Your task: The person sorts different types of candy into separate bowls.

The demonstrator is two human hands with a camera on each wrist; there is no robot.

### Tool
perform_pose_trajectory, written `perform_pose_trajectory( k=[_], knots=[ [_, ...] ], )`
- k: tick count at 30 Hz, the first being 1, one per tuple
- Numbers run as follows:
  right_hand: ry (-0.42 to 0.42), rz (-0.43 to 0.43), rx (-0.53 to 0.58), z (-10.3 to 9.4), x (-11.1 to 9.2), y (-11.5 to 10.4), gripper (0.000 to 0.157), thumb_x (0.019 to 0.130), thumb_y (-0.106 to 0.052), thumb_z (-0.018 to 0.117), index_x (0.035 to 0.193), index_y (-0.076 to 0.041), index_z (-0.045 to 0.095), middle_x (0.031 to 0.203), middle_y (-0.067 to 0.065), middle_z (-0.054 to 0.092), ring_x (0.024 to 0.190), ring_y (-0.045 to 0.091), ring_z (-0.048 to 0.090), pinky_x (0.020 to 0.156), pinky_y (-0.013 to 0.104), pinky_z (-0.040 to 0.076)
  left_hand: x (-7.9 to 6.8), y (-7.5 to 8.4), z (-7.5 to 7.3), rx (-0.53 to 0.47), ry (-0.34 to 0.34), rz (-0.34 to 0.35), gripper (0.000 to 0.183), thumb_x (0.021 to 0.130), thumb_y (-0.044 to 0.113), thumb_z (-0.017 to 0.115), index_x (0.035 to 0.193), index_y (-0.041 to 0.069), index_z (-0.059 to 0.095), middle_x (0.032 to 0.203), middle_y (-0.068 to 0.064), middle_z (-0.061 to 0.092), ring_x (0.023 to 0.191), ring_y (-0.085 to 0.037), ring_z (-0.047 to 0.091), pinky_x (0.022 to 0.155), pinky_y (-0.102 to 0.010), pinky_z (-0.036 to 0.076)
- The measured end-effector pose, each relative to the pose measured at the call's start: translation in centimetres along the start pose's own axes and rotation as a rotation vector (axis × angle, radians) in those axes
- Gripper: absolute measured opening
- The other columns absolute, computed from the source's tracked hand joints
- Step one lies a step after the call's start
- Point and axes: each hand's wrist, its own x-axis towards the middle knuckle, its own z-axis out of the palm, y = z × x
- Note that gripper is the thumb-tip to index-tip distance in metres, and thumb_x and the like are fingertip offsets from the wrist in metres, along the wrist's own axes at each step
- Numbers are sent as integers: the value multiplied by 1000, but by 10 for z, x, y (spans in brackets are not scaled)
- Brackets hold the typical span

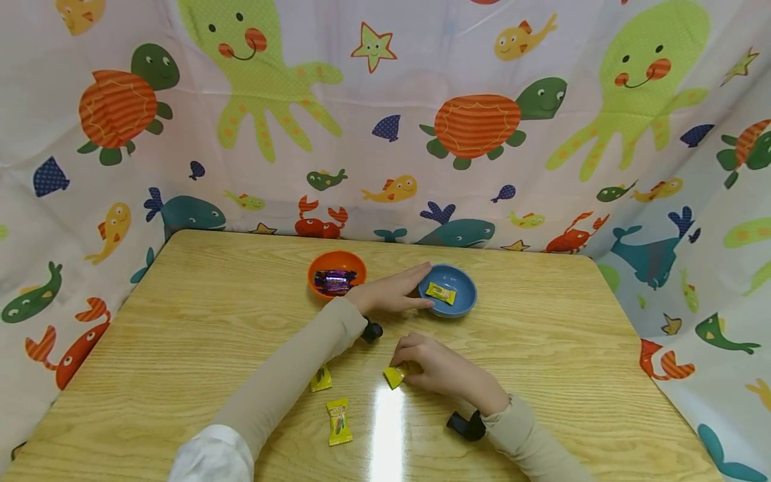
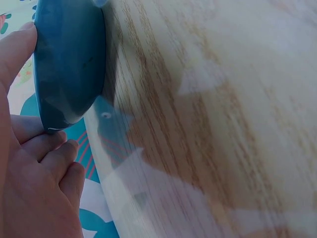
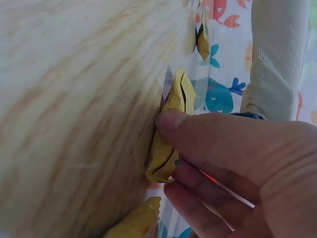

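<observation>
My left hand (image 1: pixel 394 292) holds a small blue bowl (image 1: pixel 470 289) by its left side, thumb and fingers spread along the rim. In the left wrist view the bowl (image 2: pixel 69 64) sits between the thumb and the curled fingers. One yellow wrapped candy (image 1: pixel 441 293) lies inside it. Nearer the front, my right hand (image 1: pixel 442 371) pinches another yellow wrapped candy (image 1: pixel 394 377), close over the table. The right wrist view shows the thumb across that candy's wrapper (image 3: pixel 166 148), with fingers on its other side.
An orange bowl (image 1: pixel 337 257) with purple wrapped candies (image 1: pixel 334 281) stands left of the blue bowl, behind my left wrist. Two more yellow candies, one (image 1: pixel 339 422) in front and one (image 1: pixel 321 379) partly under the left sleeve, lie on the wooden table (image 1: pixel 542 348). A sea-animal curtain (image 1: pixel 373 94) hangs behind.
</observation>
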Motion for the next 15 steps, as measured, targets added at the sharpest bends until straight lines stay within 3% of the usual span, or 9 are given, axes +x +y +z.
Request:
perform_pose_trajectory(
  k=[15],
  knots=[
    [20, -45, -30, -4, 2, 2, 22, 82, -1, 79, 103, -7, 74, 103, 1, 65, 94, 11, 60, 85, 22, 52, 0, 0, -1, -16, -8, -2, 92, 99, 57, 49, 160, 7, 1, 167, -6, 0, 152, -17, 3, 122, -35, 9]
  ],
)
